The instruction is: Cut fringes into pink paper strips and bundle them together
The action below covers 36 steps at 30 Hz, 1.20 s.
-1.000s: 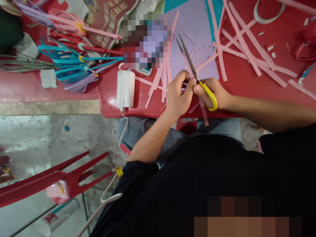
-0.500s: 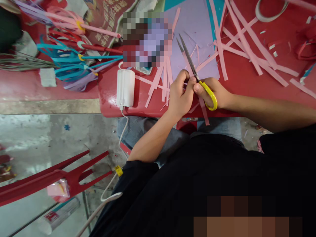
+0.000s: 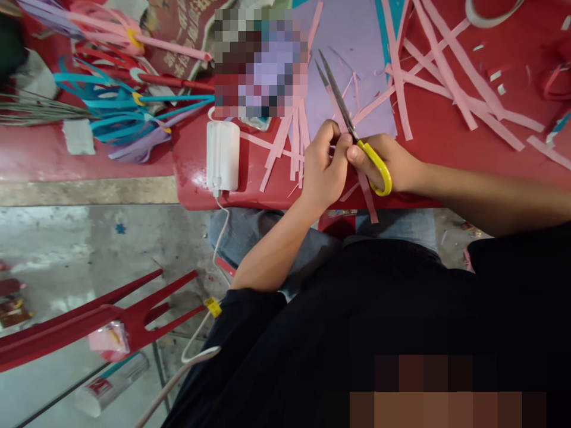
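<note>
Well, note first the left hand (image 3: pixel 325 165), with fingers curled in and a pink strip (image 3: pixel 368 199) apparently pinched at thumb and forefinger. Look for that strip at the near edge of the table, with one end along the blades towards eleven o'clock and the tail past the edge, between five and six. Next, close against it, the scissors (image 3: pixel 342 107), with slightly parted blades and tips towards eleven; impossible to tell about any bite on the paper. Then the right hand (image 3: pixel 399 161), wrapped round the yellow handles. For a clean cut, best to draw the strip flat and taut, place the left fingertips clear of the cutting line, and close the blades in one slow, full stroke.

Across the glossy red tabletops (image 3: pixel 254 199), clocked from the hands: blue paper loops (image 3: pixel 113 126) near nine, a white box (image 3: pixel 223 156) at nine with a white cord (image 3: pixel 222 232) trailing off the edge, a lilac sheet (image 3: pixel 370 47) at twelve, loose pink strips (image 3: pixel 450 74) at two, a white ring (image 3: pixel 486 24) farther out at two.

Below, a grey floor (image 3: pixel 66 249) and a red plastic seat (image 3: pixel 129 327), probably a stool or chair, around eight.
</note>
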Available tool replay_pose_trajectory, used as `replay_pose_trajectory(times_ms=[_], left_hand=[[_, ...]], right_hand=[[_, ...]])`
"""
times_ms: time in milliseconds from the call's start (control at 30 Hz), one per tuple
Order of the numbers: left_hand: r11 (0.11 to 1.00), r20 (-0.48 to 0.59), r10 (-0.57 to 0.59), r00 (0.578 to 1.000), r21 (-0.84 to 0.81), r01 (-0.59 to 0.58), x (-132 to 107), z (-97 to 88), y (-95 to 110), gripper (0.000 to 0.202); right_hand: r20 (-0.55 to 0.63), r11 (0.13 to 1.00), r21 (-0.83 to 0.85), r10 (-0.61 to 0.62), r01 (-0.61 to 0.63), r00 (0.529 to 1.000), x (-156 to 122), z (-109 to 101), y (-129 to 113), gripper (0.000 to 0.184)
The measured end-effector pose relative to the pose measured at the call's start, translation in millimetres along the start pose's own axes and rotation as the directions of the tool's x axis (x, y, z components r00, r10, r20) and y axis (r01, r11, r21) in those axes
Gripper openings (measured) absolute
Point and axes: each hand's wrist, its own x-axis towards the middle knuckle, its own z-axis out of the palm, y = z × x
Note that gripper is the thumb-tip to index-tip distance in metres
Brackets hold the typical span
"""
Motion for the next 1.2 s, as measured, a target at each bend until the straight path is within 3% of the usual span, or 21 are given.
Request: replay_pose_trajectory(times_ms=[200,400,633,767,1000,1200], left_hand=[[0.994,-0.03,-0.084,0.996,0.072,0.086,1,3.2,21,0.044],[0.993,-0.049,-0.118,0.992,0.014,0.119,2,4.2,4,0.046],[0.992,-0.054,-0.12,0.991,0.041,0.122,3,4.2,12,0.045],[0.999,-0.059,-0.043,0.997,0.006,0.043,4,5.3,6,0.051],[0.989,-0.075,-0.144,0.987,0.033,0.147,3,5.9,42,0.048],[0.991,-0.097,-0.13,0.987,0.026,0.133,3,6.8,39,0.049]], right_hand=[[0.006,0.997,-0.081,-0.005,0.005,1.0,1,-2,-1,0.067],[0.002,0.996,-0.087,-0.023,0.024,1.0,1,-1,2,0.067],[0.005,0.996,-0.086,-0.029,0.03,1.0,1,-1,0,0.067],[0.009,0.996,-0.084,-0.013,0.013,1.0,0,-2,-2,0.068],[0.016,0.997,-0.082,-0.002,0.003,1.0,0,-2,-3,0.068],[0.019,0.996,-0.087,0.004,-0.003,1.0,0,-3,-3,0.066]])
